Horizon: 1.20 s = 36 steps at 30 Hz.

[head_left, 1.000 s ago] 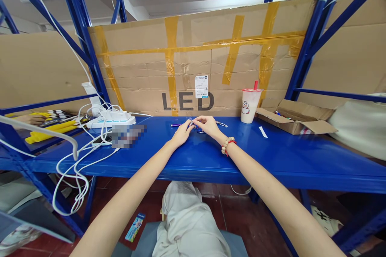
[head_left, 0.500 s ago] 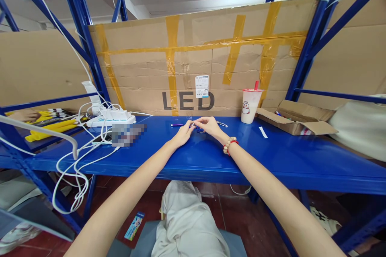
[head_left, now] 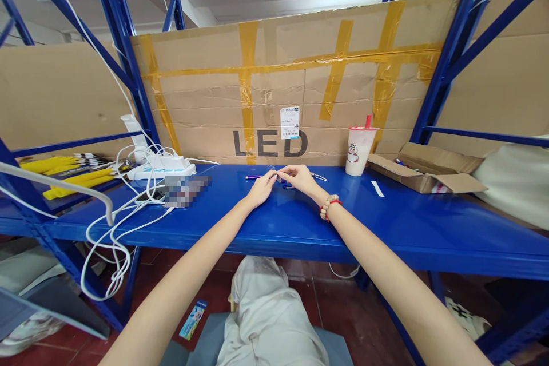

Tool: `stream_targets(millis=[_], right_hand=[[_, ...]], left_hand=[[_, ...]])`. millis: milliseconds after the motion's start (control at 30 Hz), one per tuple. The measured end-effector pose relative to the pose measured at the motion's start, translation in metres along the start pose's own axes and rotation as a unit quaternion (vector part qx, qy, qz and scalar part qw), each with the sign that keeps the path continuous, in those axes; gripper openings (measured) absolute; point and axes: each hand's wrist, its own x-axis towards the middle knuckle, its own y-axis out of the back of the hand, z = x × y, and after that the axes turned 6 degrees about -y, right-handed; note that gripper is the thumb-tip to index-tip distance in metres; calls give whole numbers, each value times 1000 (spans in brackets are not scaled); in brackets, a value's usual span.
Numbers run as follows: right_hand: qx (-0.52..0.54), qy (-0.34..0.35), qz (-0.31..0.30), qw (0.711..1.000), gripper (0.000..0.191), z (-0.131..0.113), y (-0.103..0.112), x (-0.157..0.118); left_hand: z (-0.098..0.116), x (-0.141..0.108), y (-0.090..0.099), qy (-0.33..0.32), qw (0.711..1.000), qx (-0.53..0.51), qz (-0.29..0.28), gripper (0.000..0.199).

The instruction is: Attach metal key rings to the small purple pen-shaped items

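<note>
Near the back middle of the blue table (head_left: 274,227), my left hand (head_left: 261,189) and my right hand (head_left: 300,179) meet at their fingertips. Both are closed in a pinch around something small that is mostly hidden by the fingers. A purple pen-like item (head_left: 253,177) lies just left of my left hand's fingers. Beside my right hand, a metal clip (head_left: 318,177) rests on the table, and a small dark blue item (head_left: 288,186) shows below my right fingers. A beaded bracelet is round my right wrist.
To the right stand a cup with a red straw (head_left: 358,151), a white strip (head_left: 377,189) and an open cardboard box (head_left: 424,171). White cables (head_left: 115,251) and a power strip (head_left: 163,169) occupy the left, near yellow items (head_left: 79,183). Taped cardboard (head_left: 206,108) closes off the back.
The view has shifted slightly, moving the scene a little to the right. My hands stay together with small finger movements. The other person's hand at the far left is no longer visible.
</note>
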Motion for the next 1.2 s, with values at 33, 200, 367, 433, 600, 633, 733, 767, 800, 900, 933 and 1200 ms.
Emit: stream_targets(millis=[33,200,367,433,600,633,733,767,800,900,933,1200], right_hand=[[-20,11,-5,1000,31,1,2,1],[-168,64,15,984,19,2,9,0],[-223,93,43,969,17,-2,12,-3],[-230,91,42,968,14,-2,13,-3],[-222,83,13,972,15,3,20,-2],[-219,84,7,972,16,5,22,-1],[-220,93,-9,971,16,7,25,-1],[-222,96,-12,970,16,7,25,-1],[-223,98,-15,970,16,7,25,-1],[-229,102,-17,968,14,2,25,-4],[-232,103,-17,967,12,0,24,-5],[-238,102,-23,966,7,-5,23,-5]], left_hand=[[0,1,0,5,1000,-5,3,27],[-6,4,-1,16,999,-50,-11,24],[-9,6,-2,9,997,-70,-12,23],[-8,5,-2,2,998,-56,-21,23],[-4,2,-2,-34,998,4,-51,28],[-4,1,-2,-43,997,14,-57,29],[-6,-1,-1,-67,995,27,-69,30],[-6,-1,-1,-73,995,27,-70,30],[-7,-1,-1,-79,994,27,-71,31],[-7,-1,-1,-94,993,33,-70,31],[-7,-1,0,-95,992,40,-67,31],[-6,-3,0,-74,992,89,-54,27]])
